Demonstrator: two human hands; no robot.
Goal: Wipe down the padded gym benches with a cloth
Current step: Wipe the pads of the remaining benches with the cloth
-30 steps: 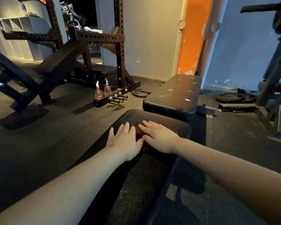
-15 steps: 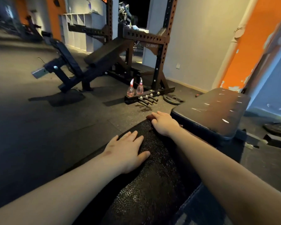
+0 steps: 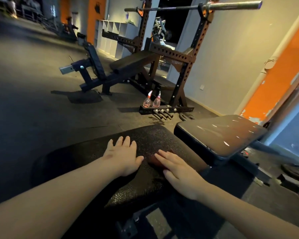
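Our worry starts with the bench [image 3: 150, 137]. A stroke run wide to the right would carry the cloth off the black pebbled pad and into the gap by the second bench [image 3: 219, 133], which stands just beside it and is scuffed with pale nicks.

Our left hand [image 3: 123, 156] lies flat on the pad with its fingers straight and a little spread, holding nothing. If it bears too little weight, the load shifts onto the wiping hand. Our right hand [image 3: 179, 171] is flat too, its straight fingers pressing the cloth [image 3: 153, 162] down, not gripping it.

The cloth is a small reddish wad near the middle of the pad, mostly hidden under those fingers. With no grip on it, we judge it could bunch up or slip out on the rough texture, leaving patches unwiped. The pad shines in places, but we cannot tell whether it is wet.

Around us are a dark rubber floor [image 3: 33, 109] and grey and orange walls [image 3: 223, 57]. A rack [image 3: 183, 66] carries a barbell [image 3: 231, 5] over a third bench [image 3: 133, 63], and two pink bottles [image 3: 147, 102] stand at its foot.
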